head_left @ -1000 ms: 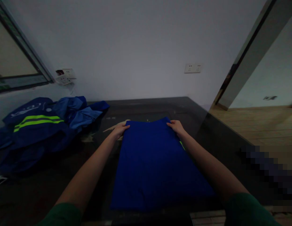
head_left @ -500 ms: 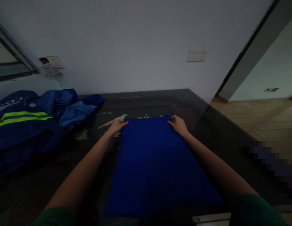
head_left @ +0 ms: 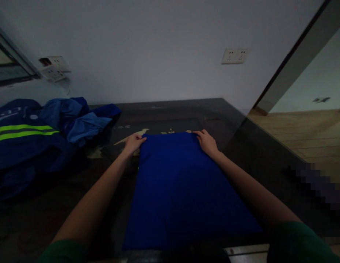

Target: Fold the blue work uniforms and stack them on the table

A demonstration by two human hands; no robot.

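Observation:
A smooth blue garment (head_left: 183, 182), folded into a long panel, lies flat in front of me; its exact kind cannot be made out. At its far left corner, my left hand (head_left: 133, 143) pinches the fabric between thumb and fingers. My right hand (head_left: 208, 143) is at the far right corner, fingers bent over the edge and closed on the cloth. A sliver of yellow-green shows at the garment's left side. Beneath it is a dark glossy tabletop (head_left: 235, 146) with a pale bird pattern, partly covered by the cloth.
On the left, a heap of dark blue workwear (head_left: 30, 146) with bright yellow-green stripes lies beside lighter blue cloth (head_left: 87, 126). A pale wall (head_left: 148, 51) with a socket plate (head_left: 235, 56) rises behind the table. Wooden flooring (head_left: 290, 129) shows beyond the right edge.
The right hand's fingers have shifted slightly left along the far edge, the index finger now straighter over the corner. The left hand keeps its pinch. The view has tilted down a little.

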